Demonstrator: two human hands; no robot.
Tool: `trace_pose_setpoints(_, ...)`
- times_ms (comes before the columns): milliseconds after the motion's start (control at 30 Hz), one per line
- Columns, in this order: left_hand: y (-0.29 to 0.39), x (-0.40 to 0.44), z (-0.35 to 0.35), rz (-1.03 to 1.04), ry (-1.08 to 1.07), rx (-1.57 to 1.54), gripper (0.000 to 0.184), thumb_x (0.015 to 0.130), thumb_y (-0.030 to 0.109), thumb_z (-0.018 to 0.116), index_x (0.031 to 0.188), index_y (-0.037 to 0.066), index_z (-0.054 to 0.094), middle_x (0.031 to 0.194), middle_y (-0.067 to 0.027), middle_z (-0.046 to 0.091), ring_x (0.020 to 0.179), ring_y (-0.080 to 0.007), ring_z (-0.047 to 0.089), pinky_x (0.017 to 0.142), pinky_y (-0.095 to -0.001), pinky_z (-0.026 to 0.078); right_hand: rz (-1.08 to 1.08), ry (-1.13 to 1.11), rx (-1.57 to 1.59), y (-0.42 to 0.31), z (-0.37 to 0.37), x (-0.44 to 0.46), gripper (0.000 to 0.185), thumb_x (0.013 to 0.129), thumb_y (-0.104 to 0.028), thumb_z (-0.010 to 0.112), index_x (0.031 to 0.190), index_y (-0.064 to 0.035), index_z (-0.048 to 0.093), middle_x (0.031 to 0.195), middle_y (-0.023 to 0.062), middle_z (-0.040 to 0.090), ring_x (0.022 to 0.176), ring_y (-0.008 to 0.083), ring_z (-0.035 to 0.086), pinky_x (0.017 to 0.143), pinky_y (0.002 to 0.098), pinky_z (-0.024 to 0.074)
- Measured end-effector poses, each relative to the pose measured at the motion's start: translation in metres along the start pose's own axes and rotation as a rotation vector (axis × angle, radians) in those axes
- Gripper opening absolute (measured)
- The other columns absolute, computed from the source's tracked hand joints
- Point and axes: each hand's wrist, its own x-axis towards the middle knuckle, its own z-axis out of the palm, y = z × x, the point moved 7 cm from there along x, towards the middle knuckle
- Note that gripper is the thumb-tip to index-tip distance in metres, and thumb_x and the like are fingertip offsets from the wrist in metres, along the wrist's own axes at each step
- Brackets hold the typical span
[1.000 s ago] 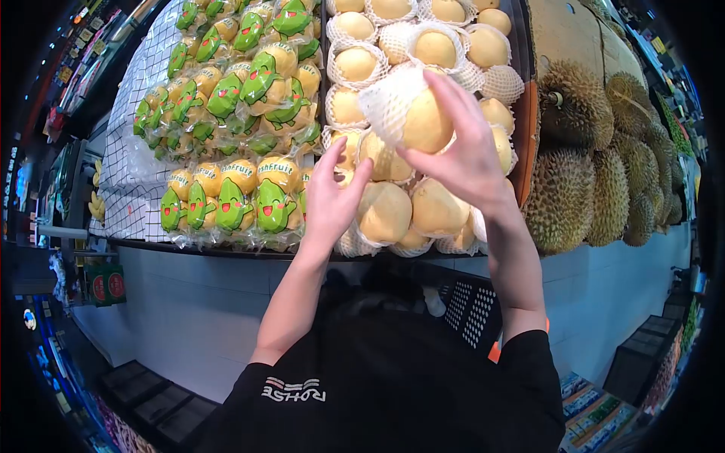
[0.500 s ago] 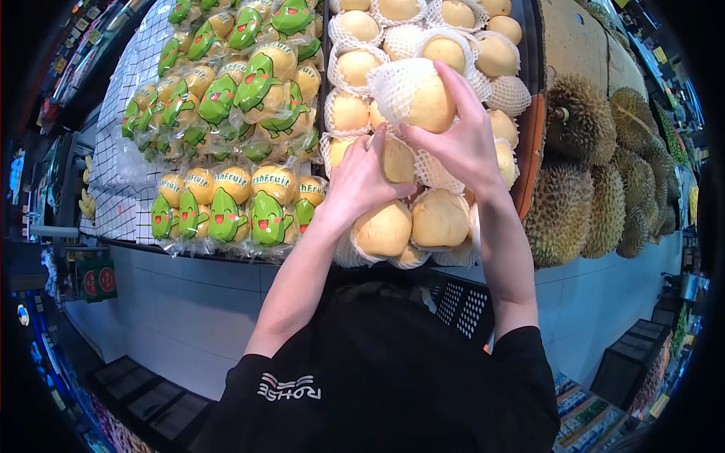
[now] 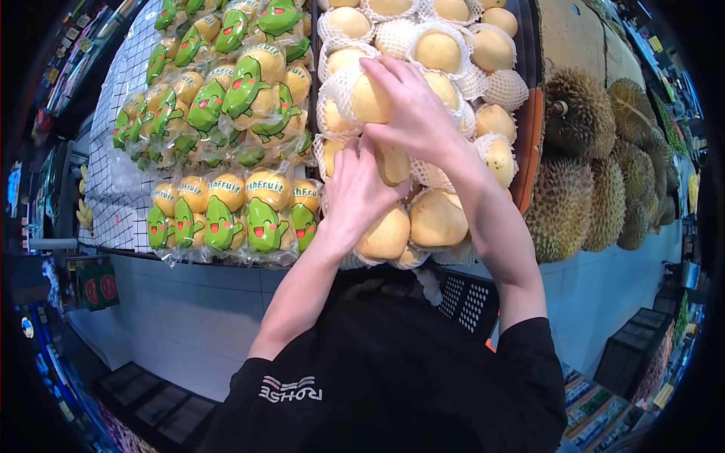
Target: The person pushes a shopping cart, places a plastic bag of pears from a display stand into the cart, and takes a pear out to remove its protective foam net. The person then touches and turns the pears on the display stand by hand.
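A large yellow pear (image 3: 371, 97), partly covered by a white foam net (image 3: 343, 89), is gripped in my right hand (image 3: 419, 113). The thumb and fingers curl around its right side, above the rows of fruit. Just below, my left hand (image 3: 357, 185) is closed against another yellow pear (image 3: 393, 164), its thumb on the near side. Its other fingers are partly hidden behind the fruit. Two bare pears, one on the left (image 3: 385, 232) and one on the right (image 3: 438, 219), lie nearest to me. Around both hands, more pears sit in foam nets.
Bagged yellow fruit with green cartoon prints (image 3: 264, 215) fills the left of the stand. Spiky durians (image 3: 559, 208) lie at the right, beyond an orange-brown divider edge (image 3: 530, 151). A black perforated crate (image 3: 467, 302) is by my body.
My right hand has moved left with the netted pear, bringing it close above my left hand. My left hand stays at its pear, almost unmoved.
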Motion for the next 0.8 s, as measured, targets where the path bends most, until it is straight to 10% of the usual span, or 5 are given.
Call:
trace_pose_setpoints(500, -0.021, -0.007, -0.013, 0.046, 0.045, -0.05, 0.075, 0.069, 0.037, 0.082, 0.124, -0.002, 0.05, 0.107, -0.0215, 0.061, 0.102, -0.0374, 0.06, 0.087, -0.0434, 0.05, -0.051, -0.319, -0.006, -0.005, 0.043, 0.005, 0.077, 0.076, -0.027, 0.078, 0.14, -0.0029, 0.044, 0.139, 0.0222, 0.045, 0.129, 0.0387, 0.044, 0.107, 0.0438, 0.0403)
trace_pose_setpoints(667, -0.04, -0.013, -0.03, 0.015, 0.249, -0.414, 0.049, 0.083, 0.017, 0.071, 0.122, -0.002, 0.048, 0.126, -0.0335, 0.053, 0.118, -0.0454, 0.054, 0.095, -0.0438, 0.048, 0.01, -0.155, 0.09, 0.002, 0.044, -0.006, 0.076, 0.079, -0.028, 0.076, 0.141, -0.0001, 0.042, 0.142, 0.0247, 0.043, 0.131, 0.041, 0.042, 0.11, 0.0447, 0.0369)
trace_pose_setpoints(800, -0.038, -0.003, -0.027, 0.097, 0.336, -0.521, 0.065, 0.091, 0.015, 0.062, 0.144, -0.006, 0.031, 0.143, -0.0328, 0.04, 0.128, -0.0434, 0.049, 0.104, -0.0431, 0.044, 0.031, -0.077, 0.169, 0.004, 0.046, -0.01, 0.078, 0.077, -0.025, 0.077, 0.14, 0.0032, 0.041, 0.141, 0.0279, 0.041, 0.131, 0.0433, 0.041, 0.11, 0.0456, 0.0359)
